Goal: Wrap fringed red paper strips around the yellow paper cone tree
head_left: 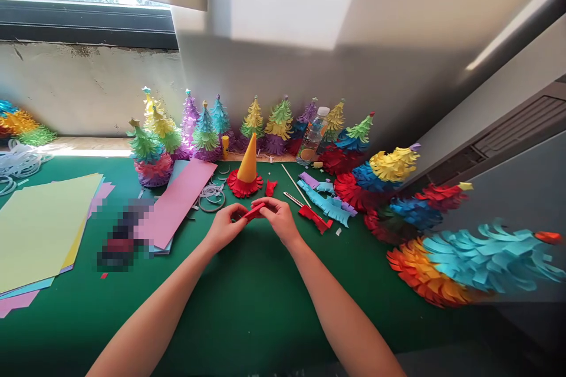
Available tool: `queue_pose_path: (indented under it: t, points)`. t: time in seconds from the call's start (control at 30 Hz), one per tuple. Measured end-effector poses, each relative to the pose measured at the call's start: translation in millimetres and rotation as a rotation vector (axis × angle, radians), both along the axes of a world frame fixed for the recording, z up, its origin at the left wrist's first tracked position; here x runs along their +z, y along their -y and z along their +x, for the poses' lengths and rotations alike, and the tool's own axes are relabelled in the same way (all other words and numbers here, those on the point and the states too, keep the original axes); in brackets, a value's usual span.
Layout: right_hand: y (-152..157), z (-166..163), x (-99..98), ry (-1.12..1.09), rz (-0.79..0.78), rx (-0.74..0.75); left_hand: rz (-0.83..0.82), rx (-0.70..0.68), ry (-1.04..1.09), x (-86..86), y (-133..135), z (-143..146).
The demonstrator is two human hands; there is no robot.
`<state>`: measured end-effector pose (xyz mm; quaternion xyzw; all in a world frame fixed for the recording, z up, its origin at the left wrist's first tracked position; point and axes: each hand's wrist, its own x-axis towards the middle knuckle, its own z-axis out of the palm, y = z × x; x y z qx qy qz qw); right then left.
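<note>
Between my two hands, low over the green table (pixel 265 306), is a narrow red paper strip (pixel 254 212). My left hand (pixel 227 225) pinches its left end, and my right hand (pixel 279 218) grips the right end. Just beyond them stands a yellow paper cone (pixel 248 166) with a fringed red paper ring (pixel 244 186) around its base. A small red paper piece (pixel 271 188) lies to the right of the cone. Farther right is another red paper strip (pixel 315 219), beside a thin metal tool (pixel 292 199) and a white stick (pixel 296 185).
Fringed blue strips (pixel 329 203) lie at right. Several finished paper trees (pixel 206 129) line the back and right side, with a plastic bottle (pixel 312 136) among them. Pink paper (pixel 183 203), a blurred dark object (pixel 126 235) and stacked coloured sheets (pixel 44 230) lie at left.
</note>
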<state>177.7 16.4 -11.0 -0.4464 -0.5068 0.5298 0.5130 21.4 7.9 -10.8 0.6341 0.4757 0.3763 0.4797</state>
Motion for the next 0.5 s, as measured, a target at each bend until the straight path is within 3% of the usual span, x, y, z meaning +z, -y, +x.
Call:
queue_pose_path:
  t: [0.2, 0.5]
  points:
    - [0.9, -2.0, -1.7, 0.102, 0.073, 0.076, 0.042, -0.001, -0.084, 5.6, 1.3, -1.7]
    - [0.7, 7.4, 7.2, 0.279, 0.284, -0.093, 0.006, -0.044, -0.091, 6.7, -2.5, -8.7]
